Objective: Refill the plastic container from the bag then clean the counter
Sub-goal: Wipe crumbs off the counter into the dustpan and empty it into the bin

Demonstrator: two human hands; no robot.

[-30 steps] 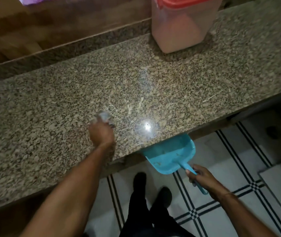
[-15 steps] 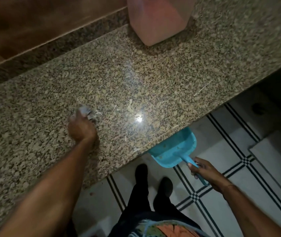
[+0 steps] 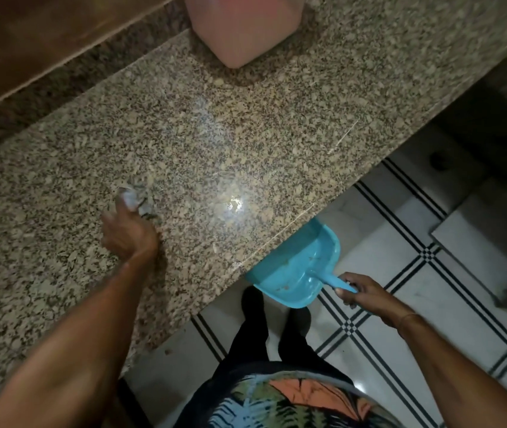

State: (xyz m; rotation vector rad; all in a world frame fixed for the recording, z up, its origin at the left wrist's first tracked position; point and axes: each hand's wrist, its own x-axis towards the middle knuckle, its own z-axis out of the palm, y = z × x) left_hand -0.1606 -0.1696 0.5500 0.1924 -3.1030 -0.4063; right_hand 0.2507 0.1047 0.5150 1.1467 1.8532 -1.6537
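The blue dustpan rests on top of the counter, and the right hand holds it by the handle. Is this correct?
Not quite. The head view shows the dustpan off the counter: it is held at the counter's front edge, its lip tucked under it, above the tiled floor. The right hand does hold it by the handle.

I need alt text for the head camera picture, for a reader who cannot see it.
A person's left hand grips a small pale wad on a speckled granite counter, while the right hand holds a blue dustpan by its handle just below the counter's front edge. A pink plastic container stands at the counter's far side.
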